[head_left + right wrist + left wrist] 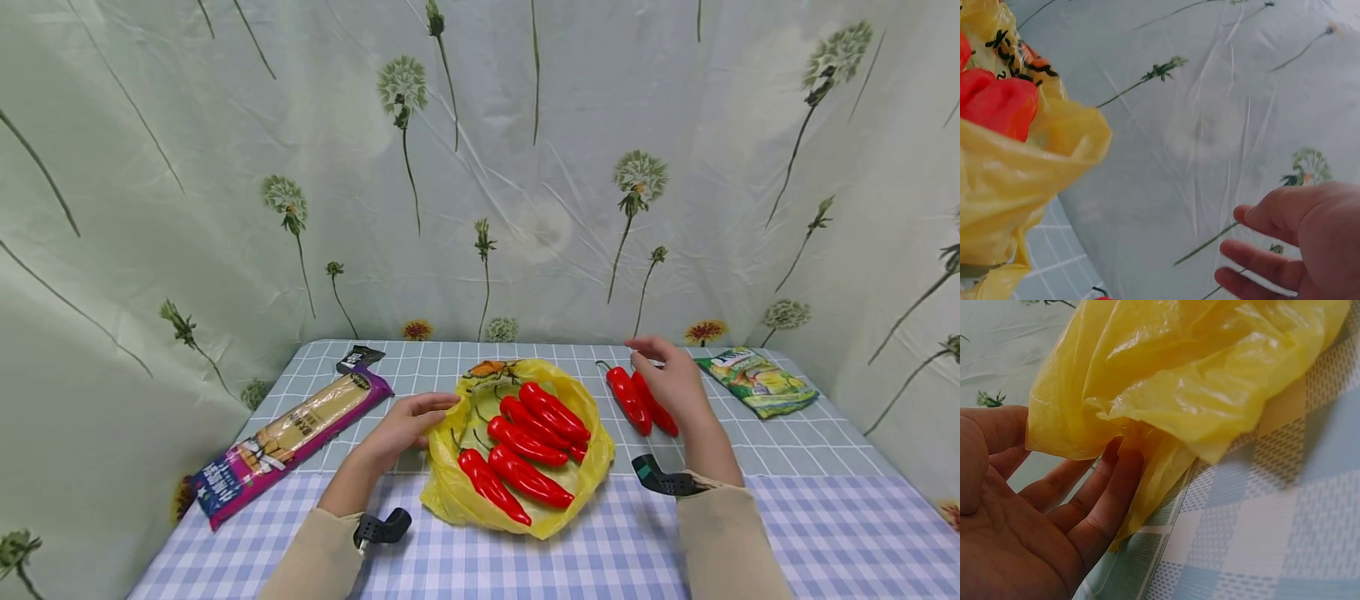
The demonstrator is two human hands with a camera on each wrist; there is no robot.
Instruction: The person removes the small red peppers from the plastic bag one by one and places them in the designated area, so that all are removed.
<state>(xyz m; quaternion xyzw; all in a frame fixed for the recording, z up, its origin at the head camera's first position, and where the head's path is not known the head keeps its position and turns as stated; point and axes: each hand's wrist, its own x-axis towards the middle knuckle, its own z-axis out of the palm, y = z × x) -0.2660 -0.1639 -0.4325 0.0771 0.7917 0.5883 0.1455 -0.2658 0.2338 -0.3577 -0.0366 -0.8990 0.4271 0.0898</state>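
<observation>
A yellow plastic bag (597,467) lies wide-mouthed at the table's middle, with several shiny red chili peppers (517,483) in it. My left hand (405,429) holds the bag's left rim; the left wrist view shows thumb and fingers at the yellow plastic (1166,381), some fingertips hidden behind its fold. To the right of the bag, two more red peppers (628,400) lie side by side on the table. Just over them is my right hand (671,375), its fingers loosely bent and holding nothing. The right wrist view shows that hand (1310,237) with thumb and fingers apart.
A long purple-and-gold food packet (292,442) lies on the left, with a small black packet (361,357) behind it. A green and yellow packet (757,382) lies at the back right. A flower-printed curtain (540,233) hangs behind the checked tablecloth (825,533).
</observation>
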